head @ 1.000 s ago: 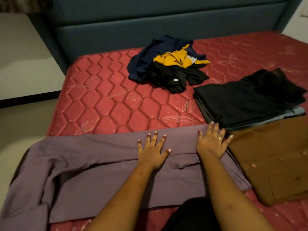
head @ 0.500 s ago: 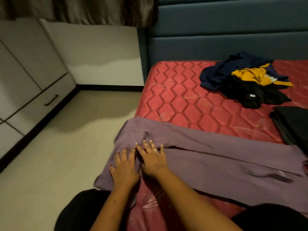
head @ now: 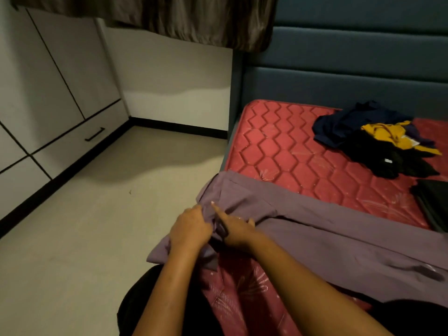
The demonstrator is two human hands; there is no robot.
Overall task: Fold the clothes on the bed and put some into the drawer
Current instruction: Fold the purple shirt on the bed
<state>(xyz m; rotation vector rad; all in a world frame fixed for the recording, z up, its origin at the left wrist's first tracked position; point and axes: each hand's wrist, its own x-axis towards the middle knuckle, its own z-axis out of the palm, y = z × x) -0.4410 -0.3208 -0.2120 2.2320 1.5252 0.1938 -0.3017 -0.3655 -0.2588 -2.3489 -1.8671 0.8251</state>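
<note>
Over the mattress [head: 278, 154], left hand [head: 190, 226] and right hand [head: 236, 230] (forefinger straight) clutch the purple garment [head: 315, 229] between them.

curtain [head: 169, 20]: brown, hanging at top | floor [head: 84, 226]: beige | baseboard [head: 179, 127]: black, under white wall [head: 169, 76]

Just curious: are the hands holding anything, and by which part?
The left hand grips the purple garment by its bunched end at the mattress corner; the right hand rests there too, its grip unclear.
</note>
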